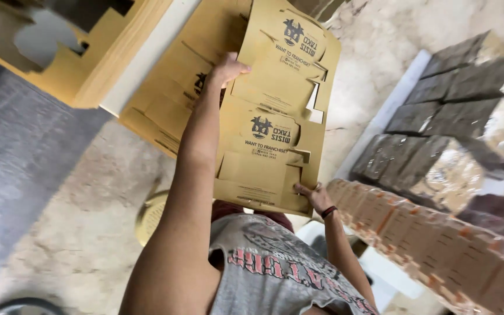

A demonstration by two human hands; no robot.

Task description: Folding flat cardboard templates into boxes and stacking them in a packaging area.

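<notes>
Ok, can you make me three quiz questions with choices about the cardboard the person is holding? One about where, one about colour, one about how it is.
1. Where does the right hand hold the cardboard sheet?
A) at the corner nearest the body
B) at the far top edge
C) nowhere, it is not touching it

2. What colour is the sheet?
A) blue
B) tan brown
C) white

3. How is the sheet?
A) folded into a box
B) crumpled into a ball
C) flat and unfolded

Answers:
1 A, its fingers pinch the corner close to the shirt.
2 B, it is tan brown with dark print.
3 C, it is spread flat, its cut slots showing, between the right hand and the left hand.
</notes>
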